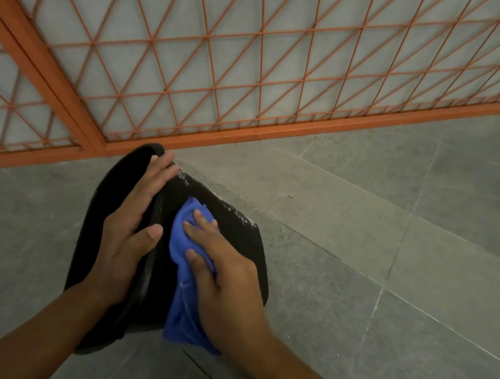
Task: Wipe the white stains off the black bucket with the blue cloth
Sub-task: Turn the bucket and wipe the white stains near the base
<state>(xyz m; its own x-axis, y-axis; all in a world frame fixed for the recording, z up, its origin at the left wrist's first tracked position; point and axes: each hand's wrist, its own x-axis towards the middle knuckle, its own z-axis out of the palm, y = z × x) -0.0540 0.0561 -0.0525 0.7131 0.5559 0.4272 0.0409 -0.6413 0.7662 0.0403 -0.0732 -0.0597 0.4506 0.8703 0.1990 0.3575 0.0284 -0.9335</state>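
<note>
Item: black bucket (237,232), laid on its side on the grey tiled floor (394,238), its rim held under the left hand (129,237) and its outer wall turned upward beneath the right hand (225,277).

Left hand: laid open and flat over the rim, fingers extended toward the far edge, thumb spread toward the cloth; nothing was gripped, the bucket was only steadied.

Right hand: pressed down on the blue cloth (181,303), fingers curled over its bunched upper part; the loose tail of the cloth was trailed back below the wrist. Cloth and bucket wall were in contact.

White stains (233,211): a speckled band was noted along the far edge of the wall, just beyond the right fingertips, running from beside the left fingertips out to the far right corner.

Step in hand: judged to be wiping of the middle wall, which looked dark and clean around the cloth. The stained band was not yet reached.

Next move: a push of the cloth away from the wrist onto the far edge would probably be called for, with the left hand's pressure kept on so that the bucket does not roll.

Room: open floor lay to the right of the right hand. The orange mesh fence (257,64) stood beyond the left fingertips, close behind the rim.
</note>
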